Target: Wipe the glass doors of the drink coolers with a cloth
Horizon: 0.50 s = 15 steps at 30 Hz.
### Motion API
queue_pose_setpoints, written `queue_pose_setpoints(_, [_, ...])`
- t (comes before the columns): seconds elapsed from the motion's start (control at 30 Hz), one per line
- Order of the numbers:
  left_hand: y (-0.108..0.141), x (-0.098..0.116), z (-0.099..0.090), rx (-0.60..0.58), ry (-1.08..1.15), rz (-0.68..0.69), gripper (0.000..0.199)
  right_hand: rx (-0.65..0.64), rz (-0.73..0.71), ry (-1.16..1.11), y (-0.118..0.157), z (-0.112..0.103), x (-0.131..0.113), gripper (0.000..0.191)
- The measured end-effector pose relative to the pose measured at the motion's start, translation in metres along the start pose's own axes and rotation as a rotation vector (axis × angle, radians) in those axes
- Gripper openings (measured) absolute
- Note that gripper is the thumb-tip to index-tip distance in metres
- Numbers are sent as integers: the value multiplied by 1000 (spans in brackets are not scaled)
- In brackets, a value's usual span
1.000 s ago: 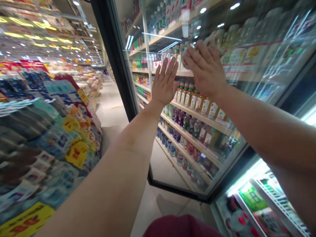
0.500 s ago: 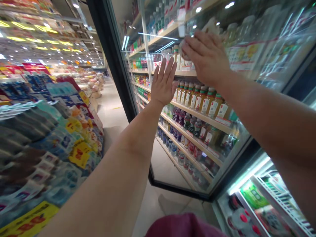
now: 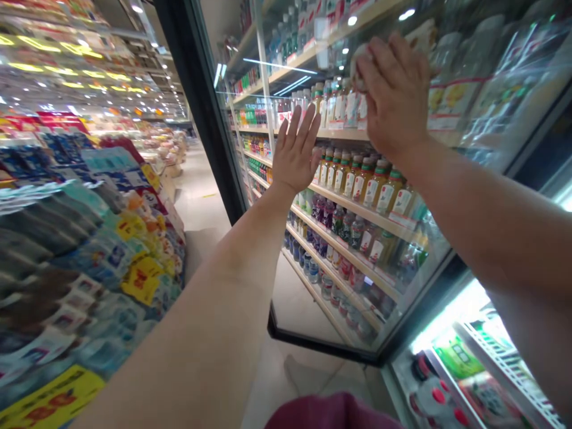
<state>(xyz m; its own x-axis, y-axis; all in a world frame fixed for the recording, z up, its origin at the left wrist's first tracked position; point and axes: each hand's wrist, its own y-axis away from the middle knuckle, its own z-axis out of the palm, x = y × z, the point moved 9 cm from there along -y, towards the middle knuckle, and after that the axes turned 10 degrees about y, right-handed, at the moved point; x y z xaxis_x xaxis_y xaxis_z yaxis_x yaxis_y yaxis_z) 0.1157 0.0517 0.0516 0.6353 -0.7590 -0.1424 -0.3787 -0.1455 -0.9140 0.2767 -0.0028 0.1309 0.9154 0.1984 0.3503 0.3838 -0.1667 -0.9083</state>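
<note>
My left hand point(image 3: 295, 152) lies flat with its fingers spread against the glass door point(image 3: 322, 347) of a drinks cooler. Higher and to the right, my right hand point(image 3: 395, 95) presses a crumpled pale cloth point(image 3: 359, 68) to the same pane. Its fingers are bent over the cloth, which sticks out on either side of them. The black-framed door stands swung open. Through the glass, or mirrored in it, show rows of bottles with amber drinks point(image 3: 353, 176) on shelves.
On the right, the lit cooler interior holds a wire rack point(image 3: 509, 369), a green package point(image 3: 460, 354) and bottles with red caps point(image 3: 435, 396). Stacked packs of bottles point(image 3: 107, 256) with yellow price signs point(image 3: 143, 279) line the left. A pale floor aisle point(image 3: 203, 196) runs between.
My right hand has slid the cloth across the glass to the right and slightly up. The left hand has stayed in place on the pane.
</note>
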Motion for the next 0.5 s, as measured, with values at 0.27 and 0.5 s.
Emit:
queue_pose_setpoints(0.27, [-2, -2, 0, -25, 82, -58, 67, -73, -90, -25, -9, -5, 0, 55])
queue_pose_setpoints(0.5, [-3, -1, 1, -47, 116, -79, 68, -185, -139, -64, -13, 14, -27, 59])
